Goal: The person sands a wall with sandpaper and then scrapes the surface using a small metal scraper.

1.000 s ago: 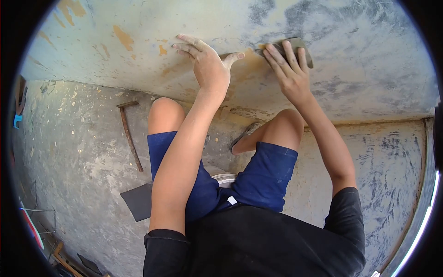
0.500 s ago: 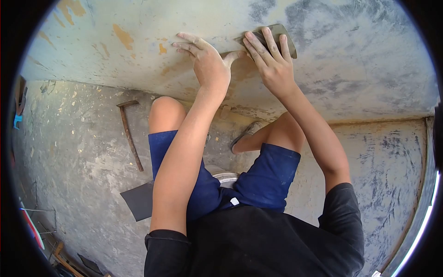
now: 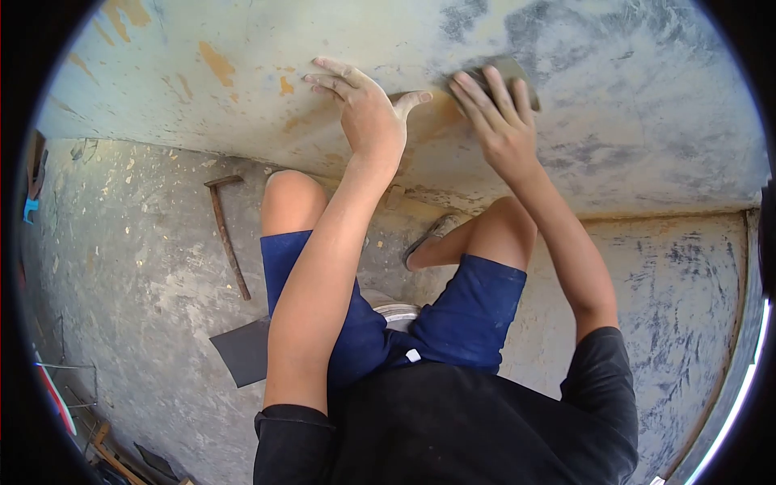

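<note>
My left hand (image 3: 366, 111) rests against the pale, patchy wall (image 3: 267, 48), its fingers spread and its thumb pointing right; nothing is in it. To its right, my right hand (image 3: 503, 121) presses a piece of dark grey-brown sandpaper (image 3: 517, 78) flat on the wall. The fingers cover much of the sheet, so its underside is hidden. White dust coats the fingers of both hands. Orange-tan patches show in the wall's paint around the left hand, and dark grey smudges lie above and right of the right hand.
On the floor (image 3: 145, 267) at left lies a hammer (image 3: 225, 234) with a long wooden handle. A dark sheet (image 3: 242, 353) lies beside my left thigh, partly hidden by my arm. Odds and ends with a wooden piece (image 3: 113, 457) sit at lower left. Another wall (image 3: 671, 323) stands at right.
My right hand has slid right and slightly down along the wall, carrying the sandpaper with it. The left hand stays almost in place.
</note>
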### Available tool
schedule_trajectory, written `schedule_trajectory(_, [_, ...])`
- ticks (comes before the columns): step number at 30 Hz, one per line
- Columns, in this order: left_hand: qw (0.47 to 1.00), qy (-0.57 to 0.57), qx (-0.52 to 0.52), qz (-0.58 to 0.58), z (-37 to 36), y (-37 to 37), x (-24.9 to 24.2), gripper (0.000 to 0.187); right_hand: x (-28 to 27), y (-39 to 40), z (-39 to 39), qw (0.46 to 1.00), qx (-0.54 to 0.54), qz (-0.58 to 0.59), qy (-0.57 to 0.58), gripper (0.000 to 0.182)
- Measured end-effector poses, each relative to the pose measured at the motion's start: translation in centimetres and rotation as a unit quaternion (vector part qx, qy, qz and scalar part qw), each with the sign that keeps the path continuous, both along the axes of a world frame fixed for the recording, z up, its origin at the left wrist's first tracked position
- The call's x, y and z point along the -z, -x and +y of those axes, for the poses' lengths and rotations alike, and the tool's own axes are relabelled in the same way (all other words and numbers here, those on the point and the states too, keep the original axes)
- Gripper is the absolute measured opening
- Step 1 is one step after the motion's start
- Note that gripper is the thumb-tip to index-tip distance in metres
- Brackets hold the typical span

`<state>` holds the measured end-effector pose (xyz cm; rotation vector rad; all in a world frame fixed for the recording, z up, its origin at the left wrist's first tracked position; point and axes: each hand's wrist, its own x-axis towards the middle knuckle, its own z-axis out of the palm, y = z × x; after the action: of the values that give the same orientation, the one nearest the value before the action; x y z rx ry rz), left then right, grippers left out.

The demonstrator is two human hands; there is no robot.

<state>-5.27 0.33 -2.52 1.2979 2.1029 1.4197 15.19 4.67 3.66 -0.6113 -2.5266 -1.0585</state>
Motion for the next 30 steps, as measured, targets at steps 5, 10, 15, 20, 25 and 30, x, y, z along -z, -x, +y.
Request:
schedule_trajectory(5, [0.999,-0.002,-0.034,0.034,0.0,-0.5,0.3,0.162,1.0,-2.3,0.1,0.999,0.020,-0.004,-0.031,0.050])
schedule_trajectory(10, [0.997,-0.021,-0.046,0.050,0.2,-0.5,0.3,0.163,0.3,3.0,-0.3,0.999,-0.009,0.034,-0.007,0.047])
schedule_trajectory(15, [0.998,0.000,-0.040,0.044,0.1,-0.4,0.0,0.163,0.9,-3.6,0.0,0.999,0.026,0.006,-0.025,0.049])
schedule_trajectory(20, [0.996,-0.027,-0.049,0.068,0.7,-0.2,1.1,0.164,1.6,2.6,0.1,0.998,0.004,0.055,-0.019,0.051])
schedule_trajectory(25, [0.998,-0.012,-0.040,0.053,0.3,-0.4,0.3,0.165,1.2,-2.0,-0.2,0.999,0.019,0.033,-0.004,0.051])
schedule_trajectory(30, [0.997,-0.027,-0.043,0.061,0.5,-0.4,1.0,0.166,2.0,0.2,0.6,0.998,-0.005,0.052,-0.032,0.050])
